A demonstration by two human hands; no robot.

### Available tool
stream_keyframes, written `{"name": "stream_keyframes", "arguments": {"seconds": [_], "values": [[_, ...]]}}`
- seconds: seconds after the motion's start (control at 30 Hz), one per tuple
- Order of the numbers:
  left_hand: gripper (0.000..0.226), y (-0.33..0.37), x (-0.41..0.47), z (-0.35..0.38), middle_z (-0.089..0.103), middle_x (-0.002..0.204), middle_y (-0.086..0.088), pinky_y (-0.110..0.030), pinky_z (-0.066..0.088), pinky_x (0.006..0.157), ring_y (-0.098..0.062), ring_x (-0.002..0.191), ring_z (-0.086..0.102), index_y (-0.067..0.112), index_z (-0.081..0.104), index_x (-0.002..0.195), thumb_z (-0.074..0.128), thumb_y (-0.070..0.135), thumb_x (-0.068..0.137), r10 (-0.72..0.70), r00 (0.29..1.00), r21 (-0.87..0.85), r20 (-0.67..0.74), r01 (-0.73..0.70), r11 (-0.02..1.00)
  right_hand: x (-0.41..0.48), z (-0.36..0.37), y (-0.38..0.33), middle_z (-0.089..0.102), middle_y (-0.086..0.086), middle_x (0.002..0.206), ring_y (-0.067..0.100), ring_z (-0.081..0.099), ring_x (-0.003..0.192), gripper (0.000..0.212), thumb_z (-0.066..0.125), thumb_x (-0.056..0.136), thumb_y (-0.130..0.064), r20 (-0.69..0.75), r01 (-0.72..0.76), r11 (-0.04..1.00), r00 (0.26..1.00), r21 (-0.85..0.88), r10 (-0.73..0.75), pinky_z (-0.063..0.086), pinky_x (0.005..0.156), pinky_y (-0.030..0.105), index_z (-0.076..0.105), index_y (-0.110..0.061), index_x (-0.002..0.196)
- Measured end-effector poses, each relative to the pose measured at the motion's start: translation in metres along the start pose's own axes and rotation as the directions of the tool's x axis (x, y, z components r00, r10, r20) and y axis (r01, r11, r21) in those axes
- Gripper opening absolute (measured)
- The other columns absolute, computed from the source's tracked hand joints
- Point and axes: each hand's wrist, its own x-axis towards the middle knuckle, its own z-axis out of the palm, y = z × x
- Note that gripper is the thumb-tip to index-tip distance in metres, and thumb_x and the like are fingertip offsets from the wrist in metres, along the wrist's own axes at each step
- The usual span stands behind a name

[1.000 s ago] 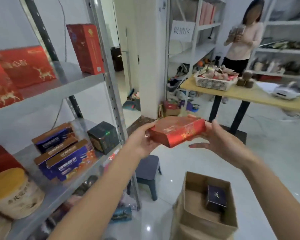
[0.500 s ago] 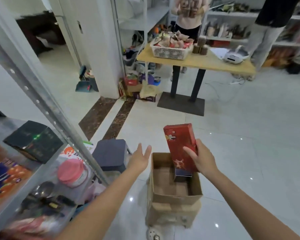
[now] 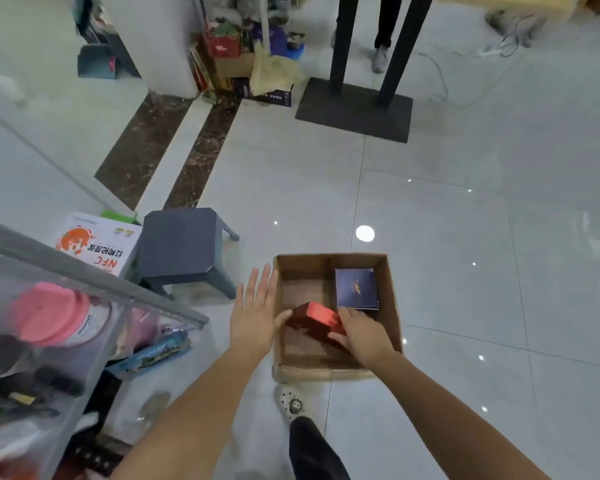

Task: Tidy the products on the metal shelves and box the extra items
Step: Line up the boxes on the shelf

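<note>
While the right hand (image 3: 361,336) grips the near end of the red gift box (image 3: 314,318) with curled fingers, that box sits tilted inside the open cardboard box (image 3: 302,268) on the tiled floor, toward its left and near side. A dark blue box (image 3: 356,288) lies flat in the far right corner of the cardboard box, just beside the red gift box. The left hand (image 3: 255,313) is spread with straight fingers over the left rim, its thumb by the red gift box, and a grey stool (image 3: 181,247) stands near.

Right hand (image 3: 362,336) grips the red box (image 3: 314,320) inside the cardboard box (image 3: 392,292); left hand (image 3: 255,311) flat beside.
</note>
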Motion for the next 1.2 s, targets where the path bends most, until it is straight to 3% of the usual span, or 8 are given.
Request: {"name": "stream_keyframes", "arguments": {"seconds": [0.13, 0.27, 0.43, 0.63, 0.73, 0.83, 1.0, 1.2], "values": [[0.073, -0.01, 0.013, 0.028, -0.027, 0.158, 0.004, -0.038, -0.011, 0.119, -0.018, 0.147, -0.022, 0.024, -0.034, 0.143, 0.006, 0.06, 0.094, 0.037, 0.999, -0.104, -0.013, -0.039, 0.994, 0.014, 0.032, 0.013, 0.054, 0.007, 0.136, 0.029, 0.054, 0.119, 0.051, 0.059, 0.094, -0.035, 0.258, 0.024, 0.999, 0.966, -0.045, -0.012, 0.045, 0.093, 0.036, 0.04, -0.027, 0.141], [0.069, -0.015, 0.014, 0.039, -0.025, 0.158, 0.006, -0.035, -0.013, 0.118, -0.015, 0.146, -0.023, 0.029, -0.029, 0.145, 0.006, 0.06, 0.095, 0.064, 0.996, -0.168, -0.064, -0.074, 0.983, 0.029, 0.045, 0.025, 0.037, -0.007, 0.153, 0.02, 0.039, 0.136, 0.056, 0.046, 0.097, -0.052, 0.455, 0.041, 0.992, 0.886, 0.117, -0.09, 0.033, 0.104, 0.029, 0.036, -0.032, 0.148], [0.068, -0.013, 0.009, 0.044, -0.023, 0.159, 0.006, -0.032, -0.017, 0.117, -0.015, 0.147, -0.023, 0.03, -0.023, 0.149, 0.001, 0.062, 0.093, 0.038, 0.995, -0.178, -0.093, -0.054, 0.983, 0.035, 0.056, 0.025, 0.027, -0.002, 0.159, 0.024, 0.029, 0.143, 0.058, 0.03, 0.1, -0.058, 0.507, 0.03, 0.996, 0.859, 0.08, -0.067, 0.028, 0.115, 0.042, 0.027, -0.032, 0.152], [0.08, -0.015, -0.004, 0.023, -0.039, 0.153, 0.001, -0.038, -0.022, 0.114, -0.02, 0.137, -0.039, 0.028, -0.035, 0.143, -0.012, 0.072, 0.081, -0.056, 0.998, -0.057, -0.005, 0.056, 0.997, 0.014, 0.025, 0.011, 0.055, 0.004, 0.136, 0.026, 0.052, 0.121, 0.048, 0.029, 0.101, -0.054, 0.202, 0.059, 0.998, 0.978, -0.024, -0.053, 0.041, 0.098, 0.037, 0.047, -0.03, 0.139], [0.084, -0.034, -0.041, -0.024, -0.023, 0.158, -0.005, -0.044, -0.007, 0.12, -0.025, 0.145, -0.023, 0.023, -0.017, 0.15, -0.012, 0.073, 0.082, -0.156, 0.985, -0.094, -0.079, 0.148, 0.984, -0.003, -0.027, -0.006, 0.059, 0.003, 0.126, 0.024, 0.052, 0.117, 0.045, 0.03, 0.102, -0.051, -0.022, 0.161, 0.981, 0.986, -0.111, -0.164, 0.038, 0.094, 0.035, 0.051, -0.025, 0.132], [0.087, -0.084, -0.098, -0.102, 0.004, 0.162, -0.01, -0.051, 0.011, 0.12, -0.033, 0.15, 0.006, 0.017, 0.011, 0.154, -0.008, 0.069, 0.088, -0.287, 0.927, -0.097, -0.242, 0.271, 0.958, -0.018, -0.108, -0.045, 0.046, 0.001, 0.144, 0.02, 0.04, 0.132, 0.051, 0.029, 0.102, -0.051, -0.209, 0.257, 0.948, 0.933, -0.19, -0.294, 0.026, 0.11, 0.035, 0.038, -0.025, 0.145], [0.078, -0.189, -0.2, -0.254, 0.02, 0.16, -0.014, -0.052, 0.018, 0.117, -0.032, 0.147, 0.021, 0.01, 0.031, 0.152, 0.017, 0.06, 0.094, -0.439, 0.695, -0.07, -0.569, 0.491, 0.869, -0.037, -0.275, -0.191, 0.017, -0.003, 0.162, 0.015, 0.012, 0.149, 0.064, 0.021, 0.101, -0.055, -0.504, 0.418, 0.821, 0.649, -0.388, -0.569, 0.005, 0.121, 0.041, 0.01, -0.023, 0.156], [0.068, -0.25, -0.334, -0.373, 0.012, 0.16, -0.009, -0.046, 0.006, 0.12, -0.027, 0.149, 0.012, 0.014, 0.026, 0.154, 0.037, 0.047, 0.096, -0.445, 0.31, -0.058, -0.84, 0.764, 0.642, -0.136, -0.398, -0.422, 0.026, 0.006, 0.159, 0.023, 0.021, 0.148, 0.062, 0.039, 0.101, -0.045, -0.62, 0.671, 0.445, -0.029, -0.594, -0.784, 0.008, 0.121, 0.045, 0.027, -0.013, 0.152]]}}
